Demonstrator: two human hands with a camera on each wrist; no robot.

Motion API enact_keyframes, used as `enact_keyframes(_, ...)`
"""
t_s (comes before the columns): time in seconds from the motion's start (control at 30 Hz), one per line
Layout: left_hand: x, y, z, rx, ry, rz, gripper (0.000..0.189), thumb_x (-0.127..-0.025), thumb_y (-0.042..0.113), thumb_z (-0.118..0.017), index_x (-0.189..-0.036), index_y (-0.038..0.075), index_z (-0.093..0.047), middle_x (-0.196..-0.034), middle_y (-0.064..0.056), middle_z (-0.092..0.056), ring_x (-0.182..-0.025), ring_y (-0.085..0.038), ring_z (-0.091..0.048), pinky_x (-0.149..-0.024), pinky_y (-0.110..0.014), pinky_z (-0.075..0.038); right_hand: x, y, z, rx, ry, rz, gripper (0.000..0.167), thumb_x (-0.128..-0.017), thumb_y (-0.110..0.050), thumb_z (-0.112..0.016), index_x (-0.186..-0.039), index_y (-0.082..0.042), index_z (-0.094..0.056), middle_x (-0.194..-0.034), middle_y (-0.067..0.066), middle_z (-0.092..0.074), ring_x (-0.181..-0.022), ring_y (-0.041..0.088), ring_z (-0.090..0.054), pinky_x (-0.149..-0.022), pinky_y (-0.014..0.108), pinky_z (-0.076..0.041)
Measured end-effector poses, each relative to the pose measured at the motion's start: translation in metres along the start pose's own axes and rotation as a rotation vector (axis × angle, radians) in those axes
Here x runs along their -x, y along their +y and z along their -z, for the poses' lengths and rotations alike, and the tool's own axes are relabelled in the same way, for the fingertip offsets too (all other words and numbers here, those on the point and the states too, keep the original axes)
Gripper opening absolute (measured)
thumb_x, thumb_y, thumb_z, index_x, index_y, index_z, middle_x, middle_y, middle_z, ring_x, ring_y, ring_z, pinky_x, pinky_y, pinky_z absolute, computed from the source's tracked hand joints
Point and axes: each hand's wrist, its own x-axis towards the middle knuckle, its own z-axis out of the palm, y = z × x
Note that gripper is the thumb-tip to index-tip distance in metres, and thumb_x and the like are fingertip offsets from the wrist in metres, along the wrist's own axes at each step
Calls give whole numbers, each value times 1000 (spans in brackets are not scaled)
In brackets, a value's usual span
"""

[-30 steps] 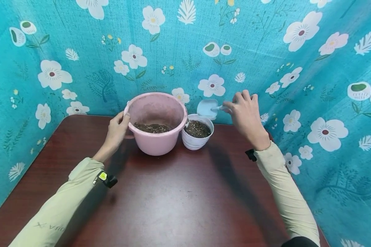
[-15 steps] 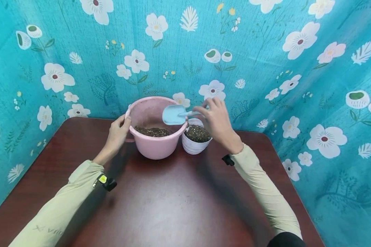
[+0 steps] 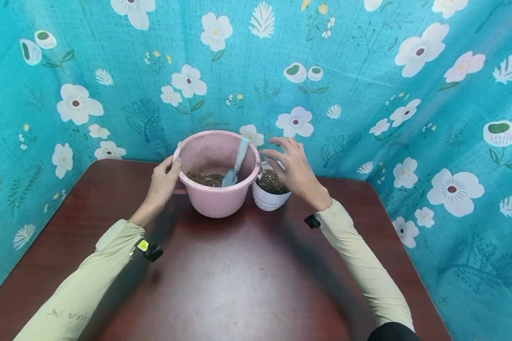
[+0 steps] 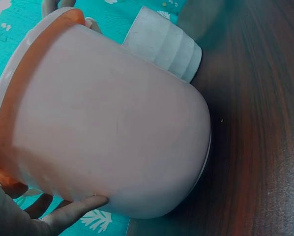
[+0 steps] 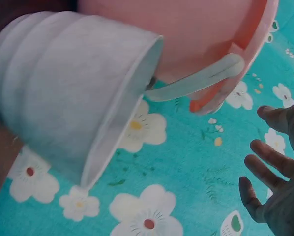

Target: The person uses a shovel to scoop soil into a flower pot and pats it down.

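My left hand (image 3: 162,184) grips the left rim of a pink bucket (image 3: 215,206), and in the left wrist view its fingers lie along the bucket's side (image 4: 112,118). Dark soil (image 3: 202,179) covers the bucket's bottom. A light blue trowel (image 3: 241,155) stands tilted inside, blade down at the soil, its handle reaching up by the right rim. Close on the bucket's right is a white ribbed pot (image 3: 268,201) filled with soil (image 3: 270,182). Over that pot my right hand (image 3: 298,170) holds nothing; the right wrist view shows its fingers (image 5: 272,157) spread apart.
Both vessels stand near the back of a dark red wooden table (image 3: 239,284). A turquoise flowered curtain (image 3: 256,61) hangs right behind them and along both sides. The bucket's white carrying handle (image 5: 196,81) hangs between bucket and pot.
My right hand brought the trowel left from over the white pot to the bucket and let go of it inside. The left hand has stayed at the rim.
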Motion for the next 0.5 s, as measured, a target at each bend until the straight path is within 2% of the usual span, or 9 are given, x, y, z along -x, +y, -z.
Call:
enact_keyframes(0.1,0,3,1,5,-2,-17,59,-109,37,-42,-160,7,-42,-138,-31,-53,-87,-1,-61,-66,-41,-69,5,6,3,14,-12,0,21,-98,-5,-72,-118,-11,-78,-132,19,-64,-119,38,-54,-80,55,-41)
enact_keyframes(0.23,-1,4,2,-16,-19,-14,61,-108,38,-42,-160,7,-42,-138,-31,-54,-92,-6,-62,-69,-42,-69,15,13,6,40,-2,-26,23,-98,-7,-73,-120,-12,-78,-132,19,-64,-120,38,-55,-83,57,-41)
enact_keyframes(0.4,0,6,10,-241,-51,-19,62,-109,42,-43,-159,5,-42,-138,-28,-57,-101,-25,-60,-75,-43,-69,28,23,12,72,51,-80,25,-99,-10,-72,-124,-11,-77,-134,19,-65,-118,39,-57,-91,62,-40)
enact_keyframes(0.5,-1,10,13,-381,-7,-78,63,-108,43,-47,-159,5,-42,-140,-26,-57,-107,-38,-62,-85,-46,-64,31,30,18,80,63,-102,28,-98,-11,-74,-126,-12,-76,-135,18,-64,-118,39,-56,-94,63,-39)
